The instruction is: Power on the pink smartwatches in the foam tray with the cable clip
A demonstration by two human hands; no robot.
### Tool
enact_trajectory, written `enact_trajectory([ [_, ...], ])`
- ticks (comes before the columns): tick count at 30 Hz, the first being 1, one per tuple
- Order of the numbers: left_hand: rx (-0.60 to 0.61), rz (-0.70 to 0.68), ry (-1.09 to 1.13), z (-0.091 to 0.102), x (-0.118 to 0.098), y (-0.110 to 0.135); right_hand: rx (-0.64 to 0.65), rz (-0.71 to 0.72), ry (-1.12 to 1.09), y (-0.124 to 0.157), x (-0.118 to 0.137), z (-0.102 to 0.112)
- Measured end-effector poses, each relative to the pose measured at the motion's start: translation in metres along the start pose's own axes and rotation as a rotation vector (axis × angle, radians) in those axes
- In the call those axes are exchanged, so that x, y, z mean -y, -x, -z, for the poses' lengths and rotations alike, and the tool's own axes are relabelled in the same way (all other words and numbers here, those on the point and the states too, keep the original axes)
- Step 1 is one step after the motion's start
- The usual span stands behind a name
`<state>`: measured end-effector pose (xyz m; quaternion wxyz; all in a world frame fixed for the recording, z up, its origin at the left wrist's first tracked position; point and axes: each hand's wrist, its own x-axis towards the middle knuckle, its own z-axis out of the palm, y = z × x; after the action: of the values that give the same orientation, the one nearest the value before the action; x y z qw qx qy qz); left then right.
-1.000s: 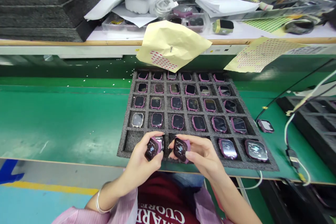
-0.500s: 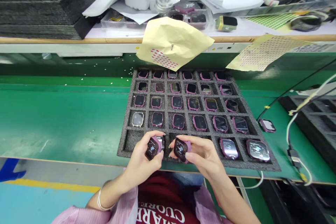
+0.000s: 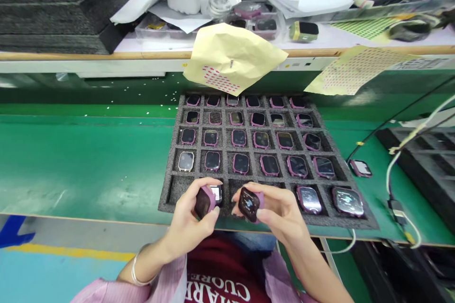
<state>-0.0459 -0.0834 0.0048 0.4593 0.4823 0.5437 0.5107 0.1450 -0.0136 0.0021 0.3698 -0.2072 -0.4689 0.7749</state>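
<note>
My left hand (image 3: 190, 220) grips a purple smartwatch case (image 3: 203, 202) between thumb and fingers, its screen dark and turned to the left. Just behind it, a watch with a lit white display (image 3: 216, 194) shows in a front-row compartment. Another purple smartwatch (image 3: 249, 203), with a lit dial, is held in my right hand (image 3: 279, 210). Both hands are over the front row of a grey foam tray (image 3: 163, 203). Strapless watches fill the rows behind, mostly purple, with one silver watch (image 3: 186, 161) at the left. My hands partly hide the front compartments.
A lone purple watch (image 3: 360, 168) lies right of the tray, near cables (image 3: 396, 206) and a second foam tray (image 3: 391, 147). Yellow sticker sheets (image 3: 234, 49) hang from the shelf edge (image 3: 142, 54). Stacked black foam (image 3: 53, 14) stands at the upper left.
The watch in my left hand has turned further left and its dial is now dark. My right hand has moved slightly right with its watch. My hands are a little further apart.
</note>
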Motion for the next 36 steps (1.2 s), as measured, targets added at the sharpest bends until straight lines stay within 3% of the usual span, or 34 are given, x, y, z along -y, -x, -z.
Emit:
enact_trajectory([
  [6, 0.005, -0.094, 0.075, 0.005, -0.010, 0.014, 0.093, 0.069, -0.036, 0.008, 0.014, -0.009],
  [10, -0.002, 0.034, 0.080, 0.005, -0.009, 0.011, 0.062, 0.024, 0.011, 0.005, 0.012, -0.008],
  [14, 0.062, 0.168, 0.233, 0.002, -0.004, 0.000, 0.037, -0.095, 0.064, -0.002, 0.007, -0.004],
  [21, 0.181, 0.195, 0.532, 0.012, 0.002, -0.008, 0.072, -0.167, 0.072, -0.006, 0.007, -0.001],
  [36, 0.214, 0.232, 0.487, 0.011, 0.001, -0.008, -0.024, -0.112, 0.167, -0.003, 0.000, -0.004],
])
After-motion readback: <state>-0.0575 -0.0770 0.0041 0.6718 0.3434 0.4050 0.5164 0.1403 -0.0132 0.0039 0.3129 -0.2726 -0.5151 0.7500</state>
